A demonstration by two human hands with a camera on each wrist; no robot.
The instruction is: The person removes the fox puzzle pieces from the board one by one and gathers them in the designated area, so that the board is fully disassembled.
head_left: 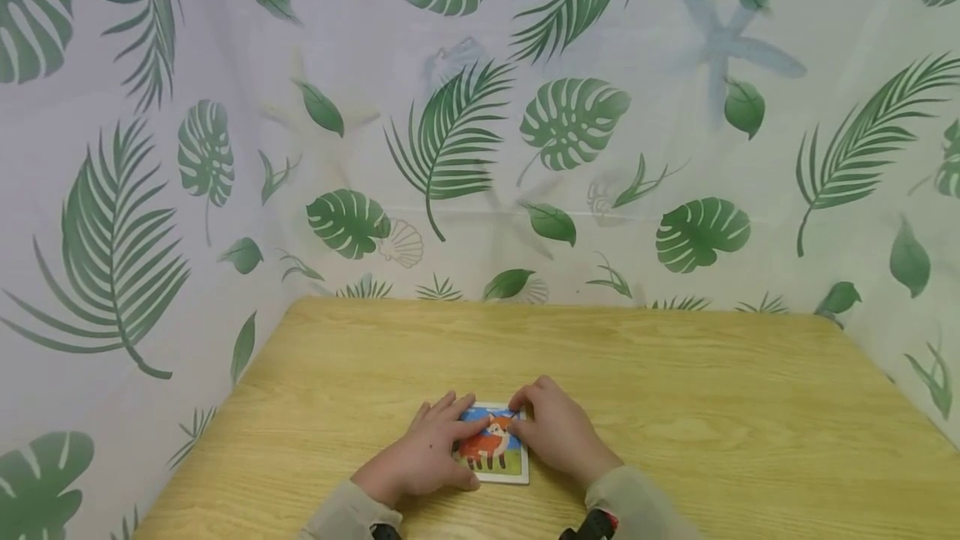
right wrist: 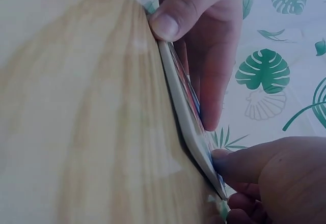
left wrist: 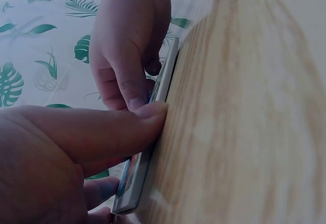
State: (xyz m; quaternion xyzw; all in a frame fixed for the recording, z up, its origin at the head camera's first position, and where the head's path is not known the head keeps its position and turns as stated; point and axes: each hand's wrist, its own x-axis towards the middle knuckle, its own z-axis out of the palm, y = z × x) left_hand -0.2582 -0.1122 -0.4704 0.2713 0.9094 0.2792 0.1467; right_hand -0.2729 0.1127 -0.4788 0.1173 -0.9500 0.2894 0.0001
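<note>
A small fox picture puzzle point(head_left: 501, 463) with a raised white border lies flat on the wooden table. My left hand point(head_left: 431, 450) spreads over its left side with fairly straight fingers, one fingertip touching the picture near the fox's head. In the left wrist view, the left thumb point(left wrist: 147, 116) presses on the near rim. At the far right corner, my right hand point(head_left: 558, 427) pinches with thumb and curled fingers. The right thumb point(right wrist: 224, 160) rests on the picture there. Whether a loose piece sits between those fingertips is hidden.
The wood-grain table point(head_left: 712, 407) extends around the puzzle on all sides. Behind and beside it hangs a white curtain point(head_left: 465, 265) printed with green leaves. A dark band point(head_left: 596, 525) shows at the right wrist, below the light sleeve.
</note>
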